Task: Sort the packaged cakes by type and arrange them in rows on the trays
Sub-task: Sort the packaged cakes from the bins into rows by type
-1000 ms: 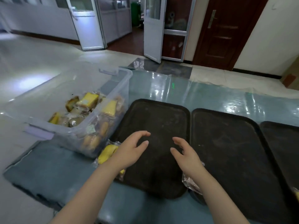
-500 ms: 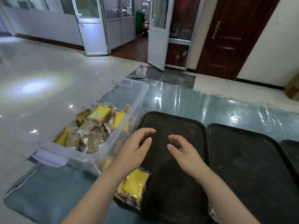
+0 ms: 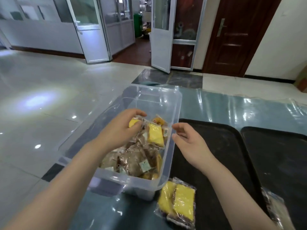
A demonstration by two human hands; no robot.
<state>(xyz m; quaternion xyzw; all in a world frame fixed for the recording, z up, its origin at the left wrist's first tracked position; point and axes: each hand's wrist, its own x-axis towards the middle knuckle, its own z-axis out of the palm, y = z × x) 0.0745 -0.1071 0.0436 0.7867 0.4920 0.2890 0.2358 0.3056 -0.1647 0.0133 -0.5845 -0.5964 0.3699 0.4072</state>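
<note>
A clear plastic bin (image 3: 172, 113) holds several packaged cakes, yellow ones (image 3: 155, 135) on top and brown ones (image 3: 132, 161) beneath. My left hand (image 3: 122, 128) is inside the bin, its fingers curled round a yellow packaged cake (image 3: 132, 123). My right hand (image 3: 189, 141) hovers at the bin's right wall, fingers loosely spread and holding nothing. Two yellow packaged cakes (image 3: 178, 202) lie at the near left corner of the left black tray (image 3: 221, 146). A second black tray (image 3: 279, 156) lies to its right.
Another clear wrapped package (image 3: 275, 209) lies at the near edge between the two trays. The table (image 3: 232, 107) is covered in blue cloth under glossy plastic film. Its left edge drops to a tiled floor, and open doors stand beyond.
My view has swung left toward the bin. My left hand has moved from above the tray into the bin and closed on a yellow cake. My right hand has followed to the bin's wall.
</note>
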